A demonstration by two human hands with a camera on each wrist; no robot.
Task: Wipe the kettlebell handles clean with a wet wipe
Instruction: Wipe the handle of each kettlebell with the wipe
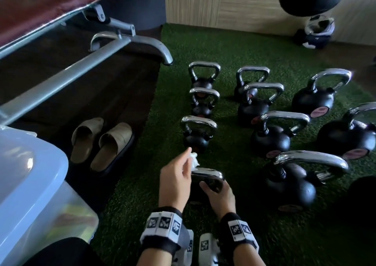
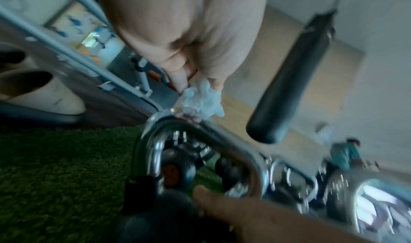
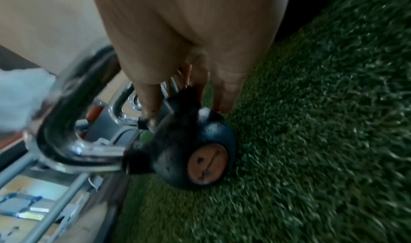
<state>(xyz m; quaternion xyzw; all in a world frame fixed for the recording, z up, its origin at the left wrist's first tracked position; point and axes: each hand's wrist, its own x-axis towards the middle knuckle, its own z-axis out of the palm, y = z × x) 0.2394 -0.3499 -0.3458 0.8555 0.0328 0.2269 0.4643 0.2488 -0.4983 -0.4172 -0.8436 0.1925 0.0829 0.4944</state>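
At 6 o'clock the right hand (image 1: 218,197) grips the nearest kettlebell's handle (image 1: 207,176) while the left hand (image 1: 175,180) pinches the wet wipe (image 1: 193,160) onto it. Nine more kettlebells (image 1: 270,137) wait toward 12 o'clock, likely unwiped.

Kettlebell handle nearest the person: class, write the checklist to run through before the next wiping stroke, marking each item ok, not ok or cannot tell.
1. Wet wipe pinched in left hand: ok.
2. Wipe touching the nearest handle: ok, at its left corner, per the left wrist view.
3. Right hand steadying that kettlebell: ok.
4. Kettlebell resting on the turf: ok.
5. Wipe still damp: cannot tell.
6. Other handles already cleaned: cannot tell.
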